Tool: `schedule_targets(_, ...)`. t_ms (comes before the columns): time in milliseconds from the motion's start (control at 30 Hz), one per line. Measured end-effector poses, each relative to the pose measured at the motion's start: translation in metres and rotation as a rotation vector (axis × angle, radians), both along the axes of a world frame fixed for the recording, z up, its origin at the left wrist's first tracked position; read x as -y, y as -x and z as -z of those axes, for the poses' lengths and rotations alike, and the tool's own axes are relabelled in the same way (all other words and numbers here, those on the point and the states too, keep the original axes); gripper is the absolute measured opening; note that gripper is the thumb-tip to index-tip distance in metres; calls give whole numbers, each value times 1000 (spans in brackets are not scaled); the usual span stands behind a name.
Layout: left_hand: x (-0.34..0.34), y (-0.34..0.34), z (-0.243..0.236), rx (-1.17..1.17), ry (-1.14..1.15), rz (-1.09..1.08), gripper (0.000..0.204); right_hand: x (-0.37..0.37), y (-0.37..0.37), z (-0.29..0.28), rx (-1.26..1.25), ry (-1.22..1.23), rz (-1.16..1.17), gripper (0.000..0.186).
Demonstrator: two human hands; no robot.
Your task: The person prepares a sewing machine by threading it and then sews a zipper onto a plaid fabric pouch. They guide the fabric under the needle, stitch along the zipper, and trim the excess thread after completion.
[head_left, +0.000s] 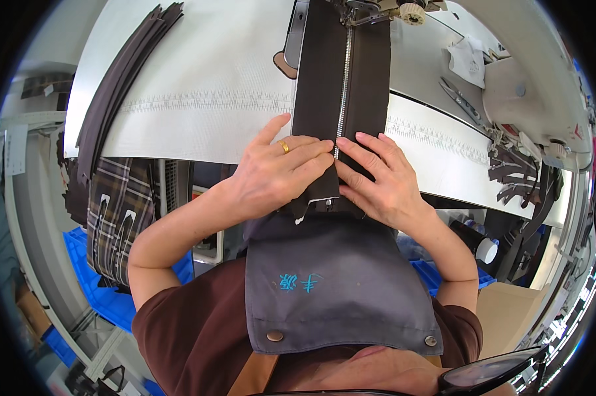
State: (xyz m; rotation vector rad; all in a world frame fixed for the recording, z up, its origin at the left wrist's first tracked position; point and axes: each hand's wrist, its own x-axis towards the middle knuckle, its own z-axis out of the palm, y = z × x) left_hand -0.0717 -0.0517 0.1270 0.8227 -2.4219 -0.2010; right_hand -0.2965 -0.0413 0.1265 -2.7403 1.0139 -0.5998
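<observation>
A dark brown fabric strip (pixel 317 86) runs from the table's front edge up to the sewing machine's presser foot (pixel 352 18). Down its middle lies a metal zipper (pixel 345 79), with its lower end hanging over the edge near my apron. My left hand (pixel 278 168) rests on the fabric left of the zipper, fingers stretched out and a gold ring on one. On the other side, my right hand (pixel 384 178) lies with fingers spread on the cloth. The fingertips of both hands come close together at the zipper teeth.
Long dark fabric strips (pixel 123 86) are stacked at the table's left. Plaid cloth pieces (pixel 116 204) hang below them, over a blue bin (pixel 100 277). Thread snips (pixel 462 99) lie right of the machine bed, and dark scraps (pixel 514 173) sit at the right edge.
</observation>
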Motion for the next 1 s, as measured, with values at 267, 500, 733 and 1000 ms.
schedule_targets(267, 4, -9, -4, 34, -132, 68, 31, 2, 3, 1, 11, -28, 5, 53)
schedule_targets(500, 73, -15, 9, 332, 95, -22, 45, 5, 1, -4, -20, -49, -31, 42)
schedule_targets(733, 134, 5, 6, 209, 47, -129, 34, 3, -2, -10, -41, -36, -2, 43)
schedule_targets(1000, 142, 1, 5, 198, 61, -102, 32, 12, 0, -7, -16, -93, -31, 43)
